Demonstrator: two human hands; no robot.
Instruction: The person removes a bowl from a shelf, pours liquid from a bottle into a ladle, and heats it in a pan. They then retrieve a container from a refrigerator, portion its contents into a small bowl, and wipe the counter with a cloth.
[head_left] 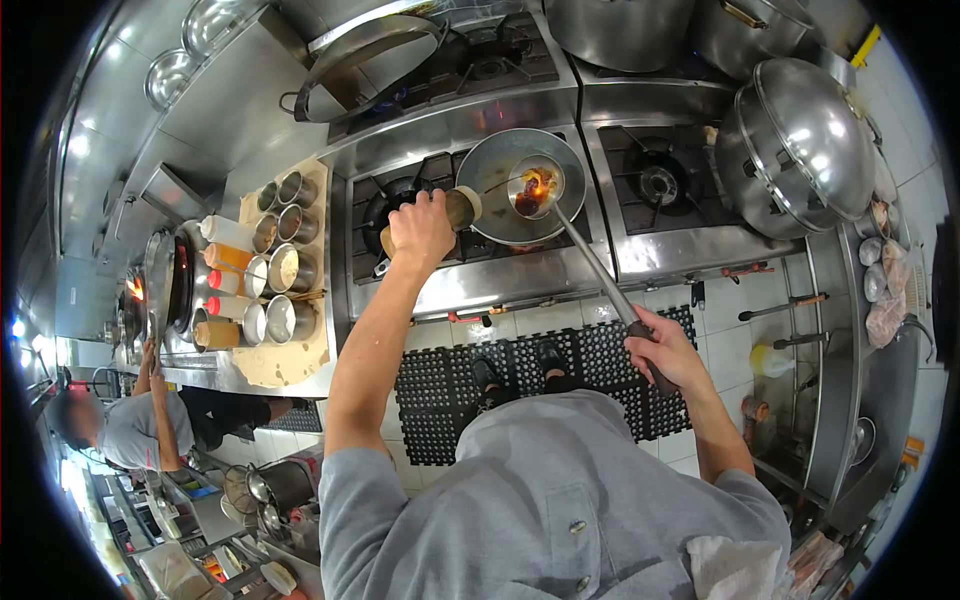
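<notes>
I'm standing in a tight professional kitchen lined with shiny steel and floored in pale tiles. The long steel cooking range (470,280) dominates, its burners set in dark recessed wells, two tall pots at the back. Off to the left, another person (130,430) in a grey shirt works by a flaming burner. A perforated black rubber mat (440,405) lies under the cook's shoes. On the range's right side sits a big domed steel vessel (805,150). To the left, a stained cardboard sheet (270,368) covers the counter, bearing steel cups (290,265) and squeeze bottles (228,258), some red-capped; any lettering on them is too small for me to read.

The wok (490,163) rests on the front of the range, and the bowl of the ladle (597,268) is inside it. The right hand (668,350) is wrapped firmly round the ladle's dark handle. The left hand (420,230) clasps an amber bottle (459,210), tipped towards the ladle's bowl, where glossy dark-brown and yellow liquid (536,190) pools.
</notes>
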